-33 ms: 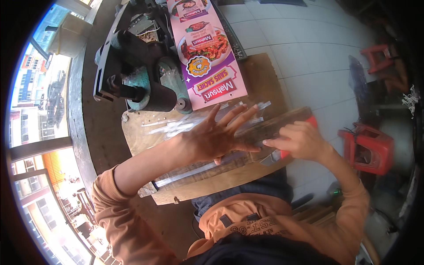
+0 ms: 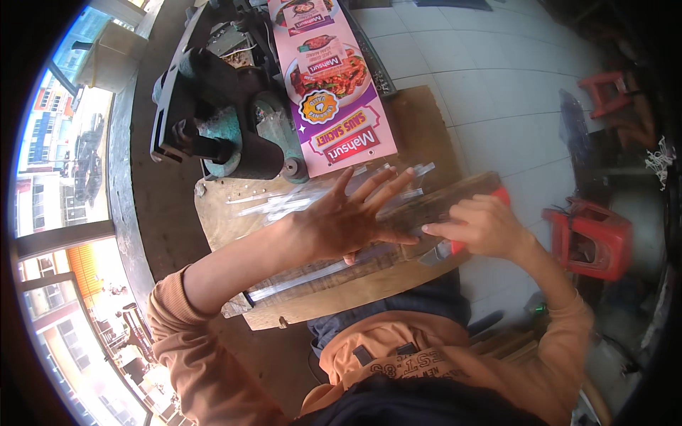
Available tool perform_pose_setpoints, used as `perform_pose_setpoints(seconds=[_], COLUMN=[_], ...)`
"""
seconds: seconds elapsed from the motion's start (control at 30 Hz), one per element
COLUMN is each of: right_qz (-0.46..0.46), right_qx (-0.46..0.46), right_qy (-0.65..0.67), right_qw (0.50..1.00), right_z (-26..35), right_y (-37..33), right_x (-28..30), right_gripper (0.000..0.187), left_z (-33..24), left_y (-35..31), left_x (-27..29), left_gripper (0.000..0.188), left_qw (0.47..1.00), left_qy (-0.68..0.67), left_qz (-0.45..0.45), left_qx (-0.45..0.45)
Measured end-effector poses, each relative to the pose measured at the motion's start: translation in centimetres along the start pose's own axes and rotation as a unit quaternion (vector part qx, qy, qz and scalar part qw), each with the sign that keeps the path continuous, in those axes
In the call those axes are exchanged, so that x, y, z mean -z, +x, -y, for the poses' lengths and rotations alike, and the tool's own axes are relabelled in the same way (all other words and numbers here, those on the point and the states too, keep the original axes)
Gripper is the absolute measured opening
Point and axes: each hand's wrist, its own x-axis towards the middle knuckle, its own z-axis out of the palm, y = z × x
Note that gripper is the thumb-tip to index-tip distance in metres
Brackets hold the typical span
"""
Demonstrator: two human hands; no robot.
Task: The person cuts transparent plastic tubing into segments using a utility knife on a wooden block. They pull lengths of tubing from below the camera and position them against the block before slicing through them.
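Observation:
My left hand (image 2: 334, 227) is spread with its fingers apart, palm down over a dark wooden bar (image 2: 455, 193). My thumb points toward the right hand. Closed round a red-handled knife, my right hand (image 2: 486, 226) is at the bar's right end. The knife's pale blade (image 2: 430, 256) shows below the fingers, by the bar's near edge; most of the handle is hidden. Thin clear plastic strips (image 2: 284, 202) lie loose beyond and under my left wrist. Another clear strip (image 2: 305, 280) runs along the near side. All this rests on a wooden board (image 2: 334, 307).
A heavy, worn metal machine (image 2: 245, 145) stands at the back left of the board. Beside it lies a long pink and purple printed panel (image 2: 344, 106) with food pictures. Red plastic stools (image 2: 593, 240) stand on the tiled floor (image 2: 511, 135) to the right. Windows line the left.

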Motion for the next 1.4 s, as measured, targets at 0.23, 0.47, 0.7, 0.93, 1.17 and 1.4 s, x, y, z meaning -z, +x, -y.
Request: perform_pose_setpoints(seconds=[0.23,0.47,0.7,0.93,1.17,1.4], right_qz=[-0.255,-0.092,-0.080,-0.073,-0.021,-0.006], right_qx=[-0.259,-0.287,-0.400,-0.476,-0.511,-0.535], right_qy=[0.149,0.301,0.218,0.230,0.239,0.233], right_qw=[0.920,0.905,0.887,0.846,0.825,0.812], right_z=[3.3,12.8,14.9,15.8,15.8,16.2], right_y=[-1.3,-2.0,-0.1,1.5,2.0,2.6], right_x=[0.7,-3.6,-5.2,-5.6,-5.2,-4.9], right_gripper=[0.049,0.037,0.044,0.040,0.040,0.040], left_z=[0.4,0.9,1.0,1.1,1.1,1.2], left_y=[0.2,0.9,1.0,1.2,1.3,1.3], left_x=[-0.3,-0.1,-0.1,0.1,0.1,-0.2], left_gripper=[0.087,0.096,0.100,0.100,0.101,0.102], left_qw=[1.000,0.998,0.998,0.998,0.997,0.998], left_qy=[0.005,0.007,0.011,0.007,0.003,0.010], left_qz=[0.020,0.052,0.051,0.063,0.072,0.063], left_qx=[0.003,-0.018,-0.020,-0.021,-0.018,-0.022])
